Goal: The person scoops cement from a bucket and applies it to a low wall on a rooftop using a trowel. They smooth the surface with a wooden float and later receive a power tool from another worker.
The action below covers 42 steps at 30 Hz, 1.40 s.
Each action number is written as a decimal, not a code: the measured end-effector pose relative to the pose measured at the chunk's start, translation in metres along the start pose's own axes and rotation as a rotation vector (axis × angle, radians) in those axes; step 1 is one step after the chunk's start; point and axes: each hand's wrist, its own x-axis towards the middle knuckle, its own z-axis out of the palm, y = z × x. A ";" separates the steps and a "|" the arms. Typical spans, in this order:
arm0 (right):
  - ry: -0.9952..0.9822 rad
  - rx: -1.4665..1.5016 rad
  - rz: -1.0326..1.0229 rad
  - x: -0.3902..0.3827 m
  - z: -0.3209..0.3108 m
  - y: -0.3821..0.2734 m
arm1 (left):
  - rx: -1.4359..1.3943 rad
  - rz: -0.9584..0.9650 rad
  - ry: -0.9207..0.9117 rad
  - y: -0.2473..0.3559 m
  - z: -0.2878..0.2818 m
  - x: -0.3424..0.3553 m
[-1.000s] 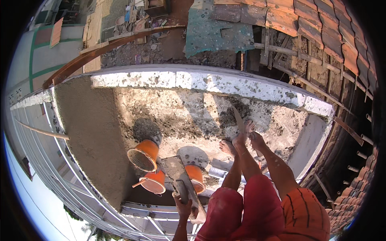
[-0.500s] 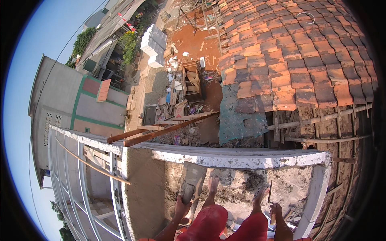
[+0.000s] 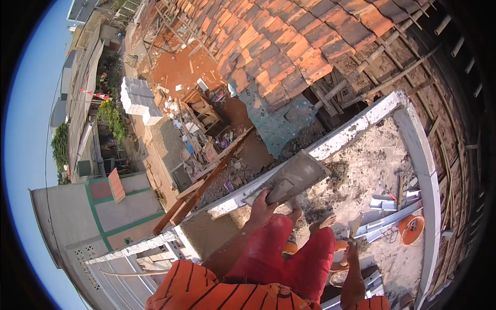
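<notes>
My left hand (image 3: 262,207) grips the handle of a long rectangular plastering float (image 3: 305,174), grey with cement. The float lies tilted across the inner edge of the white block wall (image 3: 356,125), beyond my knees; whether it touches the wall I cannot tell. Low on the right, my right hand (image 3: 352,254) is closed round a trowel (image 3: 355,225), its blade pointing away from me. Part of an orange bucket (image 3: 339,247) shows beside that hand, largely hidden by my leg. My bare feet stand on the rough, mortar-spotted floor inside the wall.
An orange bucket (image 3: 412,230) and silver metal channels (image 3: 386,221) lie to the right. Beyond the wall are a tiled roof (image 3: 289,46), a green sheet (image 3: 276,116), a wooden beam (image 3: 212,181) and rubble far below. Metal framing (image 3: 121,281) stands at left.
The view has swung to the right. My left hand has carried the float from near my left foot up to the wall. The trowel, earlier seen edge-on, now shows its blade.
</notes>
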 end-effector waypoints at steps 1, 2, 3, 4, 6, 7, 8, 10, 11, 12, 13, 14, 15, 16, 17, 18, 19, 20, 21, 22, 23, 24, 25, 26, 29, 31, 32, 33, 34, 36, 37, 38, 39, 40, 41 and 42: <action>0.091 0.022 -0.069 -0.060 0.034 -0.015 | 0.013 0.004 -0.090 0.002 0.008 0.008; 0.055 0.127 -0.066 -0.048 0.025 0.027 | -0.060 0.038 -0.156 -0.008 0.016 0.010; 0.214 0.108 -0.094 -0.088 0.050 0.019 | -0.060 -0.022 -0.225 -0.008 0.025 0.015; 0.303 -0.139 -0.181 -0.107 0.051 0.034 | -0.043 -0.117 -0.285 -0.010 0.031 0.011; 0.278 0.033 -0.174 -0.122 0.052 0.075 | -0.054 -0.083 -0.363 -0.028 0.038 0.000; 0.315 -0.031 -0.188 -0.144 0.052 0.072 | -0.091 -0.060 -0.378 -0.032 0.039 -0.008; 0.351 0.062 -0.113 -0.159 0.059 0.090 | -0.108 -0.038 -0.451 -0.034 0.044 -0.007; 0.394 0.208 0.018 -0.177 0.076 0.147 | -0.092 -0.068 -0.563 -0.030 0.049 -0.002; 0.417 0.254 0.066 -0.175 0.084 0.176 | -0.013 -0.029 -0.606 -0.027 0.053 0.002; 0.439 0.292 0.109 -0.175 0.090 0.202 | 0.060 0.010 -0.643 -0.024 0.059 0.003; 0.478 0.271 0.145 -0.177 0.097 0.218 | 0.129 0.052 -0.666 -0.020 0.062 0.005; 0.515 0.243 0.178 -0.178 0.103 0.233 | 0.095 0.010 -0.706 -0.017 0.067 0.007; 0.551 0.212 0.210 -0.180 0.107 0.247 | 0.110 0.013 -0.723 -0.015 0.074 0.008; 0.554 0.194 0.159 -0.187 0.108 0.249 | 0.117 0.023 -0.725 -0.013 0.080 0.009; 0.547 0.124 0.106 -0.182 0.112 0.260 | 0.116 0.037 -0.719 -0.011 0.088 0.015; 0.539 0.051 0.051 -0.176 0.117 0.280 | 0.144 0.061 -0.739 -0.010 0.096 0.018; 0.532 -0.021 -0.009 -0.165 0.118 0.288 | 0.114 0.096 -0.753 -0.003 0.110 0.018; 0.519 -0.041 -0.021 -0.152 0.115 0.285 | 0.079 0.128 -0.749 0.003 0.124 0.012; 0.504 -0.064 -0.035 -0.138 0.108 0.281 | 0.045 0.158 -0.742 0.005 0.138 0.009; 0.471 -0.085 -0.053 -0.121 0.105 0.275 | 0.053 0.218 -0.799 -0.003 0.150 0.014; 0.420 -0.032 -0.157 -0.104 0.096 0.260 | -0.036 0.156 -0.746 -0.007 0.169 0.006; 0.416 -0.151 -0.130 -0.078 0.097 0.257 | 0.004 0.085 -0.728 -0.011 0.189 0.006; 0.408 -0.267 -0.104 -0.049 0.101 0.251 | 0.015 0.161 -0.769 -0.011 0.212 0.003; 0.413 -0.257 -0.144 -0.031 0.098 0.228 | -0.005 0.158 -0.786 -0.010 0.235 -0.002; 0.490 -0.345 -0.381 0.074 0.106 0.228 | 0.069 0.163 -0.835 -0.031 0.316 -0.008; 0.598 -0.153 -0.534 0.118 0.107 0.205 | 0.182 0.197 -0.845 -0.047 0.369 -0.012; 0.695 -0.224 -0.572 0.137 0.107 0.195 | 0.240 0.273 -0.822 -0.060 0.397 -0.014; 0.786 -0.301 -0.616 0.156 0.107 0.180 | 0.297 0.344 -0.790 -0.074 0.422 -0.012; 0.857 -0.210 -0.660 0.174 0.111 0.162 | 0.287 0.392 -0.785 -0.093 0.448 -0.008; 0.750 0.077 -0.677 0.189 0.129 0.108 | 0.296 0.444 -0.809 -0.112 0.481 0.009; 0.573 0.274 -0.633 0.186 0.143 0.076 | 0.323 0.446 -0.845 -0.114 0.491 0.014; 0.478 0.368 -0.756 0.184 0.157 0.054 | 0.219 0.549 -0.821 -0.129 0.496 0.020; 0.366 0.467 -0.866 0.181 0.170 0.032 | 0.112 0.669 -0.787 -0.137 0.502 0.028; 0.340 0.472 -0.929 0.184 0.180 0.017 | 0.230 0.615 -0.804 -0.137 0.509 0.038; 0.371 0.419 -0.940 0.187 0.193 0.011 | 0.357 0.553 -0.830 -0.134 0.508 0.045; 0.437 0.335 -0.908 0.191 0.204 0.009 | 0.266 0.418 -1.067 -0.115 0.486 0.054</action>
